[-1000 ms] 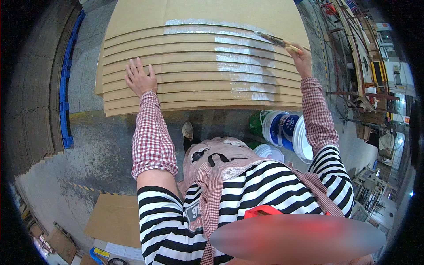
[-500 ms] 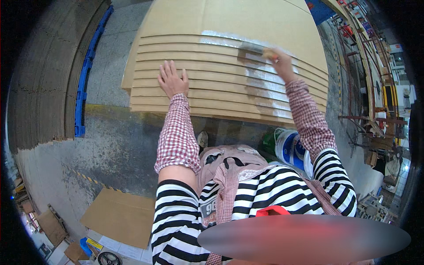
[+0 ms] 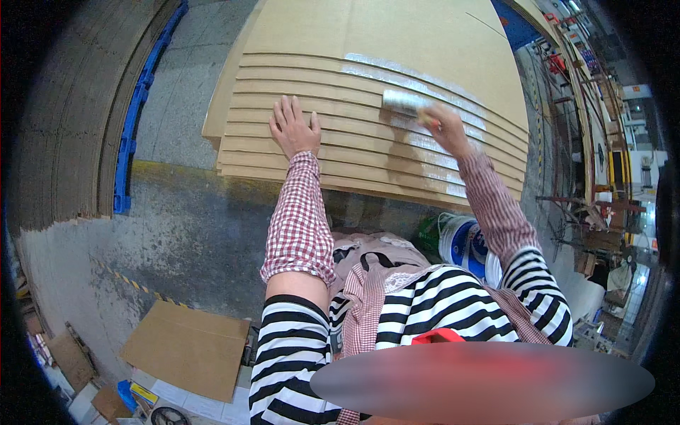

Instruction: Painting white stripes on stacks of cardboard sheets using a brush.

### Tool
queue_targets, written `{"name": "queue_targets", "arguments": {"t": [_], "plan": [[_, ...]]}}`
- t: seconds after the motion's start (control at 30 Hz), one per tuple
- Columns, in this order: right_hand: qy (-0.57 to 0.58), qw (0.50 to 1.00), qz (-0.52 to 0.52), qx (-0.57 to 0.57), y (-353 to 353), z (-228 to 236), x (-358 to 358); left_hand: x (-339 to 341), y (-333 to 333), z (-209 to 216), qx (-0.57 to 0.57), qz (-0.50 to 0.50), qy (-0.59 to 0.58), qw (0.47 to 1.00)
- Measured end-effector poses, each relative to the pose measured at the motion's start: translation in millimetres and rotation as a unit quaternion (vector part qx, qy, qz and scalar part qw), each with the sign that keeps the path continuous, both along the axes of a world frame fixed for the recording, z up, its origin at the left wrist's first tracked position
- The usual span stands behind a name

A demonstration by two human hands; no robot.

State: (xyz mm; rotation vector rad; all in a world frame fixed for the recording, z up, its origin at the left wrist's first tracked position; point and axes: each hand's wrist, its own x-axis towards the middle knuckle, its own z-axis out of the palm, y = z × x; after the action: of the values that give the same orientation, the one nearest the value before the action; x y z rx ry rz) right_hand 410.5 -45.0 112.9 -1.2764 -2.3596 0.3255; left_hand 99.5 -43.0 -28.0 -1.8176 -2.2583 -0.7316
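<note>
A stack of brown cardboard sheets (image 3: 283, 127) lies in front of me, its near edges fanned out in overlapping steps. My left hand (image 3: 294, 129) rests flat on these steps with its fingers spread. In my right hand (image 3: 445, 129) is the handle of a wide brush (image 3: 401, 101), blurred by motion. The brush head points left over the stepped edges. A shiny wet strip (image 3: 414, 81), whitish like glue, runs across several edges near the brush. Whether the bristles touch the cardboard at this instant is hard to make out.
White-and-blue buckets (image 3: 464, 241) stand on the floor below the stack's near right edge. At the left is a tall cardboard pile (image 3: 71, 113) beside a blue pallet (image 3: 126, 152). A loose cardboard sheet (image 3: 188, 347) lies at lower left. Metal racks (image 3: 595, 163) stand at the right.
My right hand and the brush have moved down toward me over the stepped edges. My left hand stays flat on the stack, while the whole view has shifted slightly.
</note>
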Motion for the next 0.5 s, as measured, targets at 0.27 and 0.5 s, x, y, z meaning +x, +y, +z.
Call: {"name": "queue_targets", "arguments": {"t": [0.27, 0.5], "plan": [[0.190, 0.978, -0.059, 0.058, 28.9, 7.8, -14.3, -0.3, -1.6, -1.6, -0.014, 0.004, 0.003, 1.000], [0.006, 0.999, 0.024, -0.033, 1.5, -1.1, -56.4, -0.2, -0.3, -3.0, -0.007, 0.003, -0.028, 1.000]]}}
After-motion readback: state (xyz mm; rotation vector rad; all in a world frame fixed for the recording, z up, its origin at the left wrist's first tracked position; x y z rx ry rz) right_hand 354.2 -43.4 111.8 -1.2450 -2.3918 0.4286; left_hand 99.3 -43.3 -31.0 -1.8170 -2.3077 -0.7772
